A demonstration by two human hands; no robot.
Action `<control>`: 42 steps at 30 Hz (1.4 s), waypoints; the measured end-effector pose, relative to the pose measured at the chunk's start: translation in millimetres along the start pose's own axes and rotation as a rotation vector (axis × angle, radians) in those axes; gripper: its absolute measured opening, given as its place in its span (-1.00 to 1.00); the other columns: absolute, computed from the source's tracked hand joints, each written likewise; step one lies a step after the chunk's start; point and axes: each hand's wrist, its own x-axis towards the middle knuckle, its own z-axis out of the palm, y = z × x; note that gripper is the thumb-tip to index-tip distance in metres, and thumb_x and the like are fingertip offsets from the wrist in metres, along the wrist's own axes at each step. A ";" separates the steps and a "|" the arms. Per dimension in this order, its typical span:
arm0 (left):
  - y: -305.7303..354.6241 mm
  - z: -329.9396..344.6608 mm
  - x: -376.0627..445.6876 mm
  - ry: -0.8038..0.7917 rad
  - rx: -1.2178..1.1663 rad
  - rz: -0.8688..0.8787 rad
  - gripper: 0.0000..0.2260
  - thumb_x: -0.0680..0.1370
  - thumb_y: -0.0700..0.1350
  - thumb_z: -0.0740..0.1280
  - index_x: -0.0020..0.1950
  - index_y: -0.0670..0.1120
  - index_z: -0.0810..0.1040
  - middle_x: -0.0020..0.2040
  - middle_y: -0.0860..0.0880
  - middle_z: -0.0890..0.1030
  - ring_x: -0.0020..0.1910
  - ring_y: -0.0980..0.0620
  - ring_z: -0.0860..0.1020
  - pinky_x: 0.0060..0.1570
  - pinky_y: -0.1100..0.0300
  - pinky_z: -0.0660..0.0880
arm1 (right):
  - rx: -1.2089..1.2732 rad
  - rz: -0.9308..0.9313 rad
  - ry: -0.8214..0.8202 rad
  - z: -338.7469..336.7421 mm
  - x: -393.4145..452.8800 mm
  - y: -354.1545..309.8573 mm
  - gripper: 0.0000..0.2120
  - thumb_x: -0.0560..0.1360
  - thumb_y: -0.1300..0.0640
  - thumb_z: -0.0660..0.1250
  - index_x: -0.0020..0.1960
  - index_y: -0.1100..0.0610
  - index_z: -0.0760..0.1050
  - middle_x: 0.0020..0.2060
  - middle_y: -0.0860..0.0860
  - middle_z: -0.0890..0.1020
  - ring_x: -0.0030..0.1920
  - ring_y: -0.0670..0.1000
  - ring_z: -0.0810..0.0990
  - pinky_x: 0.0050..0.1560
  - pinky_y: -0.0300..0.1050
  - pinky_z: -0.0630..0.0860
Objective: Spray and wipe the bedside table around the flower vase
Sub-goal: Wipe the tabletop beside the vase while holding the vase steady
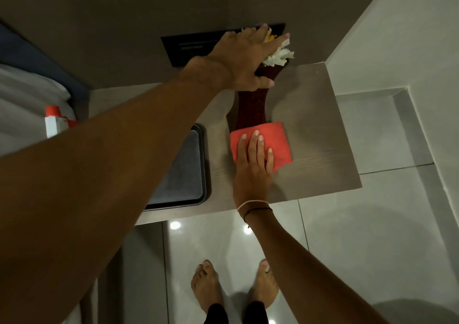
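While left hand point(244, 58) grips vase point(252, 106), right fingers point(254, 145) flatten cloth point(275, 142).

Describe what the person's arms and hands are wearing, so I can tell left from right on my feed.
Both forearms are bare, with no sleeves or gloves. The right hand has two thin bands at the wrist, one pale and one dark. The left hand shows no band, ring or watch.

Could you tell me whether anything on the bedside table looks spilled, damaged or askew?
Nothing stands out. The left hand steadies the dark red flower vase at its top, the right hand presses the red cloth flat at its base, and the dark tray lies flat.
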 end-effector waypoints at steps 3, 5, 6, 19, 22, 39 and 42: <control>4.0 2.0 -4.0 0.018 -0.002 -0.006 -0.15 0.60 0.21 0.37 0.70 0.08 -0.09 0.71 -0.27 0.01 0.68 -0.30 0.08 0.63 -0.33 0.11 | 0.022 0.001 0.018 -15.7 -2.9 1.6 -0.44 0.65 0.12 0.12 0.61 0.13 0.09 0.60 0.20 0.17 0.61 0.24 0.09 0.56 0.35 0.07; 7.2 3.4 -6.9 0.030 0.014 -0.012 -0.16 0.60 0.22 0.36 0.70 0.09 -0.09 0.71 -0.26 0.01 0.69 -0.29 0.08 0.63 -0.33 0.12 | 0.170 0.038 0.111 -30.1 -9.5 3.0 -0.43 0.57 0.20 0.23 0.57 0.14 0.24 0.56 0.20 0.30 0.59 0.24 0.18 0.56 0.38 0.07; 9.3 4.7 -9.1 0.039 0.025 -0.014 -0.16 0.60 0.22 0.35 0.70 0.09 -0.09 0.72 -0.25 0.01 0.69 -0.29 0.08 0.63 -0.33 0.12 | 0.293 0.090 0.177 -36.7 -14.3 4.0 -0.42 0.52 0.26 0.29 0.53 0.16 0.32 0.51 0.21 0.38 0.55 0.25 0.27 0.55 0.37 0.12; 45.8 40.3 -56.1 0.225 0.147 0.023 -0.21 0.61 0.25 0.28 0.70 0.13 -0.09 0.73 -0.20 -0.05 0.72 -0.21 -0.02 0.66 -0.25 0.01 | 1.877 0.911 0.249 -71.0 -45.1 59.8 -0.54 0.39 0.50 0.33 0.25 0.22 0.51 -0.05 0.10 0.68 0.07 0.18 0.63 0.03 0.05 0.60; 45.1 36.5 -73.2 0.256 0.114 0.016 -0.16 0.56 0.36 0.24 0.70 0.09 -0.06 0.73 -0.23 -0.06 0.72 -0.22 -0.06 0.67 -0.26 0.01 | 1.945 0.905 0.116 -74.8 -47.5 57.5 -0.57 0.41 0.46 0.35 0.25 0.24 0.52 0.02 0.14 0.71 0.12 0.21 0.65 0.02 0.08 0.64; -21.3 36.0 -224.5 0.500 0.096 -0.372 -0.23 0.59 0.44 0.02 0.69 0.02 0.13 0.70 -0.27 0.11 0.71 -0.21 0.08 0.64 -0.31 0.09 | 1.230 0.316 -0.464 -33.8 43.1 -95.8 -0.64 0.48 0.34 0.42 0.27 0.32 0.50 0.17 0.29 0.65 0.19 0.24 0.64 0.34 0.19 0.52; -23.8 21.3 -238.3 0.526 0.104 -0.387 -0.23 0.59 0.45 0.00 0.68 0.03 0.14 0.70 -0.25 0.13 0.70 -0.19 0.10 0.64 -0.29 0.11 | 0.908 0.136 -0.381 -40.4 41.4 -93.1 -0.56 0.53 0.29 0.34 0.40 0.19 0.41 0.26 0.18 0.62 0.28 0.17 0.58 0.29 -0.23 0.42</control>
